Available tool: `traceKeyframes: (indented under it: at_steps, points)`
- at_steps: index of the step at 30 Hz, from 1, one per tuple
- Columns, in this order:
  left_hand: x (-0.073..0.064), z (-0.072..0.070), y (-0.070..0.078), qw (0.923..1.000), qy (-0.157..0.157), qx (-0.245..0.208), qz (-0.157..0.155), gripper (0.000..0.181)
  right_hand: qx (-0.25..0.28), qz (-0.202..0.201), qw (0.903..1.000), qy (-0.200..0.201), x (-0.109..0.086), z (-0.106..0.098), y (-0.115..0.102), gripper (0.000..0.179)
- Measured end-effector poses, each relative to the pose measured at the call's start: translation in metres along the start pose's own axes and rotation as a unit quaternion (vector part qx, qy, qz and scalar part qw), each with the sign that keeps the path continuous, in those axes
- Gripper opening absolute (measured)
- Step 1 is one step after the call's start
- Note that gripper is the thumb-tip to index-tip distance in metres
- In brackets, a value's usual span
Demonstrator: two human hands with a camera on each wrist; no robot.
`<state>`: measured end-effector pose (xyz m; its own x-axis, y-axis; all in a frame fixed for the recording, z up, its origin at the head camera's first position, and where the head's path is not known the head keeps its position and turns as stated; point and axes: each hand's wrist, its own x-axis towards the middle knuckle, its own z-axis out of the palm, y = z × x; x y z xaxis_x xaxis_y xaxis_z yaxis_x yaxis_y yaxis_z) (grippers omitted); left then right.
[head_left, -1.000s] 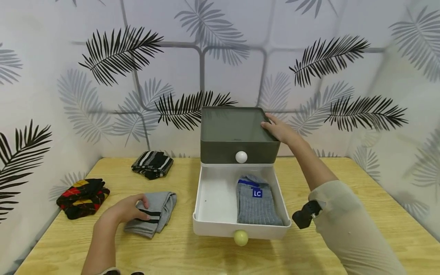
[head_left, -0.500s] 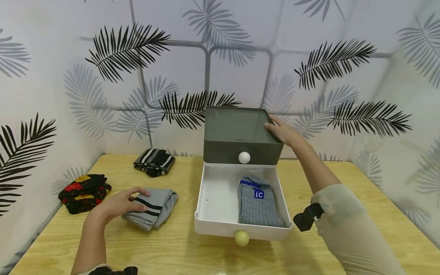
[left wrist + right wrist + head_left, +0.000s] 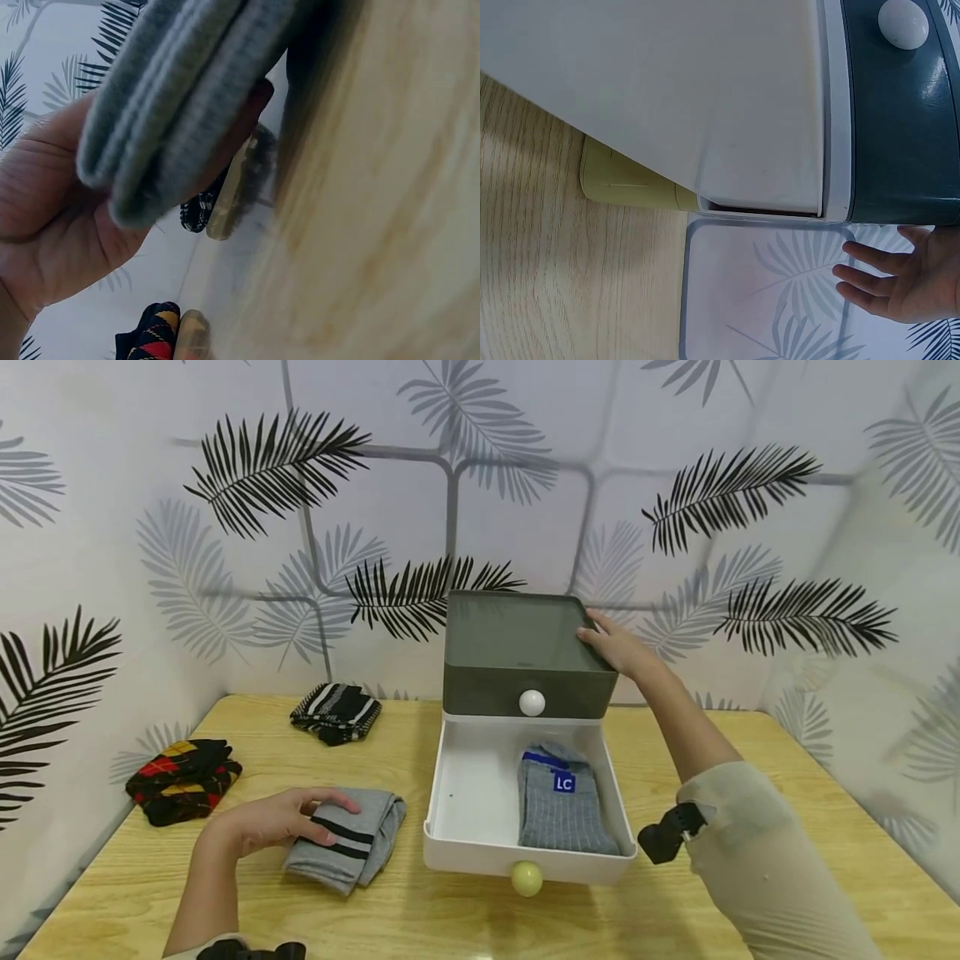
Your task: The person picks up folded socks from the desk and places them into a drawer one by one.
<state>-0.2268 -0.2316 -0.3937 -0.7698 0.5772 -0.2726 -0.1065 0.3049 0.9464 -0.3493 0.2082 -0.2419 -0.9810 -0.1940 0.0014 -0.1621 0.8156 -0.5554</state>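
A folded grey cloth with two black stripes is in my left hand, left of the drawer unit. In the left wrist view my thumb and fingers pinch the stack of folded layers from both sides, close over the table. My right hand rests at the right edge of the dark grey upper drawer box, which has a white knob. Its fingers are spread and straight along the side in the right wrist view. Below, the white drawer is pulled out, with a folded grey ribbed sock in its right half.
A black-and-white folded cloth lies at the back left of the wooden table. Nearer the left edge is a red, yellow and black plaid cloth. A yellow knob sticks out from the white drawer's front.
My left hand, gripping the grey striped cloth, has shifted slightly right toward the drawer. My right hand stays on the dark box. The head view has shifted a little.
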Motion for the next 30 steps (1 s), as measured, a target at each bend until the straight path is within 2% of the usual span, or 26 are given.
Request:
traceKeyframes:
  at_steps: [4,9,12,16,20,26,30]
  points:
    - [0.001,0.000,0.001,0.9999,-0.005,-0.001,0.014,0.053,0.002,0.001,1.0000,0.002,0.000,-0.001,-0.001,0.062]
    - [0.004,0.001,0.002,0.9991,-0.024,-0.029,0.019,0.055,0.008,0.007,0.9999,0.005,-0.001,-0.002,-0.001,0.062]
    - [0.004,0.002,0.002,0.9990,-0.023,-0.021,0.032,0.054,0.007,0.010,0.9999,0.003,-0.001,-0.002,0.000,0.062]
    - [0.002,0.001,0.006,0.9987,0.007,0.000,0.050,0.055,0.007,0.013,0.9999,0.000,-0.001,-0.001,0.000,0.062]
    - [-0.001,0.003,0.015,0.9975,0.034,-0.006,0.061,0.057,0.007,0.008,0.9999,0.004,0.000,-0.002,-0.001,0.062]
    - [0.000,0.009,0.033,0.9947,0.051,-0.011,0.089,0.058,0.007,0.005,0.9999,0.007,0.000,-0.002,-0.001,0.061]
    - [-0.002,0.015,0.047,0.9911,0.083,0.003,0.105,0.059,0.007,0.007,0.9999,0.007,-0.002,0.000,0.002,0.061]
